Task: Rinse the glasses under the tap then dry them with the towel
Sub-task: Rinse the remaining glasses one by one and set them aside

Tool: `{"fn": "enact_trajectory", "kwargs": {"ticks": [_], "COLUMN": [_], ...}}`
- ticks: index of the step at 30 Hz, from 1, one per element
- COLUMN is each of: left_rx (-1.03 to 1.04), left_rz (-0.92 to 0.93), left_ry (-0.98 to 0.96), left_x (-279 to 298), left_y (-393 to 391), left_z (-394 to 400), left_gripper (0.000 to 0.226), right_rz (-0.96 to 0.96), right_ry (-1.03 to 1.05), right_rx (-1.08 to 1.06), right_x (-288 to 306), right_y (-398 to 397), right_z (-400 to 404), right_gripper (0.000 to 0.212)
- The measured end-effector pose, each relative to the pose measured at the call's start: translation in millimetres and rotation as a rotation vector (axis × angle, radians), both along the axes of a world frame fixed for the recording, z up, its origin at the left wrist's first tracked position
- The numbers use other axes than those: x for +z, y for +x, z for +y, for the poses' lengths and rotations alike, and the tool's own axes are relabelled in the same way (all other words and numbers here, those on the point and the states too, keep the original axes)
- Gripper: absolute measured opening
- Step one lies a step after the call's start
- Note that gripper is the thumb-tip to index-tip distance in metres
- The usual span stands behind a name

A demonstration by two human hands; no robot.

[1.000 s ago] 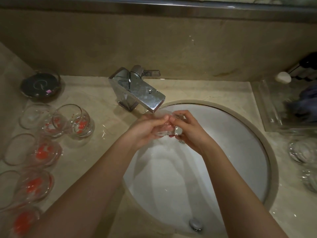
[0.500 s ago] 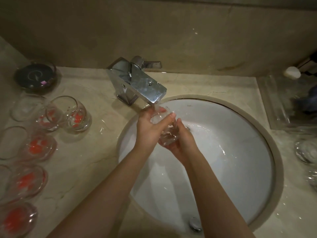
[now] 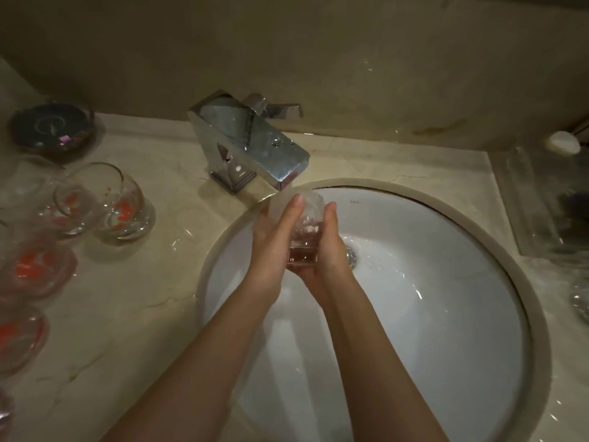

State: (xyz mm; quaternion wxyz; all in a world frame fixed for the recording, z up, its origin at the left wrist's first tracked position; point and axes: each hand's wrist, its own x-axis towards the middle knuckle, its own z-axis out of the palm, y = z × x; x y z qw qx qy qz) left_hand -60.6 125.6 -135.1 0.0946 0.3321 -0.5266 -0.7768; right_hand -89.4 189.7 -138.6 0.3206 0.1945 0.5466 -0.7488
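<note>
A small clear glass [image 3: 306, 225] sits upright right under the spout of the chrome tap [image 3: 255, 145], over the white sink [image 3: 497, 237]. My left hand [image 3: 274, 247] grips its left side, with one digit lying up along the wall of the glass. My right hand [image 3: 328, 250] cups it from the right and below, thumb up beside the rim. Water runs across the basin by the drain [image 3: 350, 256]. I see no towel.
Several glasses with red marks lie on the counter at the left, among them one [image 3: 124, 208] nearest the tap and another [image 3: 35, 266]. A dark round dish [image 3: 52, 129] stands at the back left. At the right are a clear tray [image 3: 538, 199], a white lump [image 3: 562, 142] and more glassware [image 3: 581, 298].
The glass has turned from a tilted hold to upright under the spout. Both hands have shifted their grip round it, and the view has moved closer to the sink.
</note>
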Motion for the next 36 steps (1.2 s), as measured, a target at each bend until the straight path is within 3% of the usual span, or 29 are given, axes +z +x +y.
{"fn": "enact_trajectory", "kwargs": {"ticks": [2, 4, 6, 11, 14, 16, 19, 21, 26, 28, 31, 33, 36], "left_rx": [0.002, -0.004, 0.012, 0.035, 0.028, 0.014, 0.022, 0.006, 0.011, 0.025, -0.005, -0.046, -0.067], "left_rz": [0.003, 0.003, -0.017, -0.022, -0.035, -0.039, -0.051, -0.051, -0.069, -0.072, -0.048, -0.072, -0.116], "left_ry": [-0.002, -0.048, -0.066, 0.163, 0.037, 0.025, 0.106, 0.135, 0.080, 0.106, 0.179, 0.148, 0.114], "left_x": [-5, -7, -10, -14, -19, -20, -22, -23, -25, -25, -28, -30, -30], "left_y": [5, 7, 6, 2, 6, 8, 7, 7, 10, 10, 12, 13, 11], "left_z": [3, 6, 6, -5, -1, 1, -2, -5, 0, 0, -3, -3, 0], "left_gripper": [0.030, 0.057, 0.074, 0.071, 0.049, 0.046, 0.055, 0.064, 0.076, 0.075, 0.066, 0.066, 0.089], "right_rz": [0.141, 0.237, 0.157, 0.096, 0.146, 0.133, 0.111, 0.069, 0.192, 0.134, 0.048, 0.050, 0.070], "right_ry": [0.165, 0.260, 0.174, -0.033, 0.065, 0.115, 0.002, -0.027, 0.319, 0.228, -0.039, -0.049, 0.079], "right_rx": [0.044, 0.027, 0.018, 0.096, 0.096, 0.037, 0.043, 0.076, 0.049, 0.046, 0.066, 0.070, -0.008], "right_x": [-1, -5, -9, -12, -19, -22, -15, -8, -16, -18, -18, -21, -23], "right_y": [3, 6, 6, 0, 7, 12, 9, 6, 14, 14, 12, 14, 17], "right_z": [-2, -5, -6, -4, -10, -11, -5, -2, -12, -11, -3, -2, -5], "right_gripper": [0.057, 0.057, 0.072, 0.061, 0.074, 0.083, 0.063, 0.061, 0.090, 0.092, 0.071, 0.074, 0.092]}}
